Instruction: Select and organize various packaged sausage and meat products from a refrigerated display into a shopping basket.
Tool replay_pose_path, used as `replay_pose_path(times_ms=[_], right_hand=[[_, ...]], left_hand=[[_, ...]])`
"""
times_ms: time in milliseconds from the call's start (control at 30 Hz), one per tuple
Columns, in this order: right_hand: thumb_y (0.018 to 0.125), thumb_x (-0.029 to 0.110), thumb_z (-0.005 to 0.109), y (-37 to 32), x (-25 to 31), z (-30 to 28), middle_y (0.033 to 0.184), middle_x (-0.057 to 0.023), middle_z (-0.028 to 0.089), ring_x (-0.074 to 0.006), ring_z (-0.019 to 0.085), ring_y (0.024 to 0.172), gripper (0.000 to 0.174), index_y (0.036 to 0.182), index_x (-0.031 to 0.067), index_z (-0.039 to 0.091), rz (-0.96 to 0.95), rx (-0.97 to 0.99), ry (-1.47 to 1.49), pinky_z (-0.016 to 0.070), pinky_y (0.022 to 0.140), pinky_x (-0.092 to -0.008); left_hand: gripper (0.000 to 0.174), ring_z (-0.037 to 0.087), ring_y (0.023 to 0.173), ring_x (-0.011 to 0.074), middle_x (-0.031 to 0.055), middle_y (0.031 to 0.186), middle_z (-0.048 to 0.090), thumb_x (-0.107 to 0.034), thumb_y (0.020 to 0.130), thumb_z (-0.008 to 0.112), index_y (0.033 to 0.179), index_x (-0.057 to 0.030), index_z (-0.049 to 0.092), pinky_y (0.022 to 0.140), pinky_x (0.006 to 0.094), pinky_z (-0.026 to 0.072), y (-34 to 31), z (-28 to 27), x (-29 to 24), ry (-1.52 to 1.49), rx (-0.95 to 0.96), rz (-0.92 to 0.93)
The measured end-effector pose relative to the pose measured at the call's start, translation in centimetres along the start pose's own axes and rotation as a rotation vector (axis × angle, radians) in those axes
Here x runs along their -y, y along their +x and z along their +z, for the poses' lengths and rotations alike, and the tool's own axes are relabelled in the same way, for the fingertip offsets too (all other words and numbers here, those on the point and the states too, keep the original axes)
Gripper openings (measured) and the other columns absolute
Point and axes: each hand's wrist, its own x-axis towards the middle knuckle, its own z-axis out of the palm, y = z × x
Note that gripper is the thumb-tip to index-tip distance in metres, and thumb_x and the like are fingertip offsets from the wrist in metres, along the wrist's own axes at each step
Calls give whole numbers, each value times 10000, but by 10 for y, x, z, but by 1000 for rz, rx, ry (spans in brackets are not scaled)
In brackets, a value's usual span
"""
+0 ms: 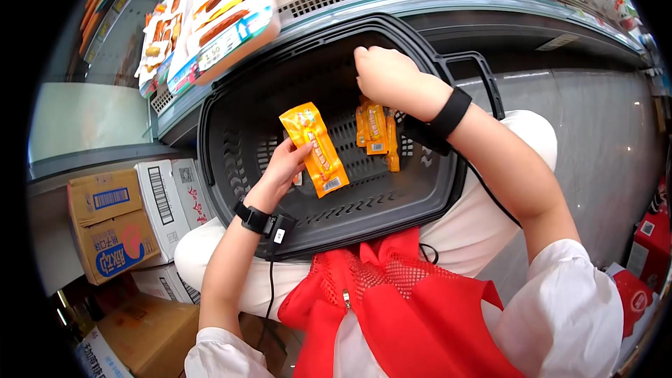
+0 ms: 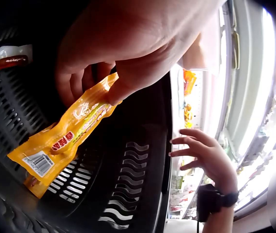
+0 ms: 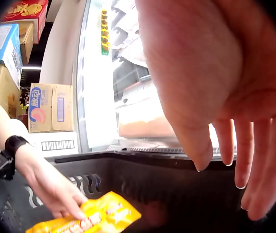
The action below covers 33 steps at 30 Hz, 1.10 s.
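My left hand (image 1: 283,164) pinches a yellow sausage-type snack packet (image 1: 318,150) near its edge, thumb on top, held over the black shopping basket (image 1: 350,234). The packet's printed face and barcode show in the left wrist view, where the packet (image 2: 75,131) slants downward. My right hand (image 1: 392,73) hovers over the basket's far right part, holding nothing. Its fingers (image 3: 244,155) hang loose and spread apart in the right wrist view. Below that hand, several smaller yellow packets (image 1: 376,129) lie in the basket. A white packet with a brown sausage (image 2: 9,59) also lies inside.
A refrigerated shelf with trays of sausages (image 1: 224,7) and price tags runs along the far side. Cardboard boxes (image 1: 112,224) stand at the left. The basket's handle (image 1: 483,73) sticks out at the right, over the grey floor (image 1: 595,147).
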Motion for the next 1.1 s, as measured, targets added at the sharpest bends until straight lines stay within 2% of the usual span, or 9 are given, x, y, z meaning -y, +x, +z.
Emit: replay_pose_path(times_ms=[200, 267, 333, 367, 467, 600, 800, 900, 1100], right_hand=[[748, 131, 530, -10, -19, -30, 774, -189, 582, -337, 585, 742, 185, 846, -25, 511, -45, -143, 35, 480, 664, -397], [745, 141, 541, -17, -24, -34, 817, -191, 583, -330, 591, 751, 196, 853, -21, 524, -56, -216, 8, 486, 669, -383], [744, 145, 546, -21, -25, -40, 826, -190, 582, -327, 592, 767, 202, 856, -23, 525, -16, -204, 18, 488, 675, -376], [744, 145, 546, -23, -24, -43, 826, -190, 582, -327, 592, 767, 202, 856, -23, 525, -18, -207, 17, 488, 675, -376], [748, 146, 545, -28, -23, -50, 831, -188, 579, -331, 588, 788, 198, 868, -11, 527, -9, -201, 25, 487, 687, -384], [751, 183, 572, -29, -20, -55, 865, -180, 572, -335, 584, 798, 213, 881, 19, 531, 16, -208, 16, 483, 686, -402], [745, 136, 552, -25, -17, -54, 850, -168, 567, -313, 594, 783, 160, 854, 19, 565, -5, -184, -32, 493, 668, -377], [755, 189, 578, -15, -24, -45, 824, -168, 564, -328, 582, 770, 193, 850, 22, 558, -6, -157, -57, 486, 670, -394], [750, 197, 570, -8, -19, -38, 859, -171, 573, -330, 583, 789, 187, 839, 35, 601, -21, -24, -24, 478, 706, -399]], left_hand=[[232, 540, 975, 168, 57, 1044, 554, -119, 868, 493, 1088, -52, 465, 850, 323, 418, 48, 50, 21, -130, 72, -75], [387, 446, 1119, 216, 104, 1194, 467, -147, 862, 504, 1210, -39, 377, 924, 393, 361, 70, 71, 32, -40, 179, -2], [570, 284, 1244, 266, 148, 1322, 316, -193, 840, 531, 1306, -33, 247, 965, 491, 278, 72, 107, 22, 250, -172, -123], [691, 153, 1295, 287, 158, 1383, 191, -245, 824, 545, 1346, -40, 142, 979, 545, 209, 76, 110, 20, 220, -109, -170], [660, 222, 1272, 262, 138, 1368, 241, -254, 835, 528, 1342, -40, 162, 974, 513, 240, 74, 110, 11, 306, -24, -138], [373, 476, 1072, 150, 67, 1175, 504, -177, 887, 449, 1229, -50, 374, 863, 319, 399, 22, 95, -37, 372, 102, 137], [224, 581, 777, 104, 73, 885, 614, -124, 875, 447, 1061, -12, 503, 647, 221, 455, -55, 73, -178, 533, -51, 726], [207, 573, 838, 126, 78, 907, 600, -109, 858, 478, 1004, 23, 539, 777, 244, 445, -36, 30, -257, 938, -244, 987], [467, 474, 1080, 229, 135, 1131, 517, -213, 757, 589, 1165, -25, 462, 920, 306, 364, 27, -64, -305, 1352, -220, 493]])
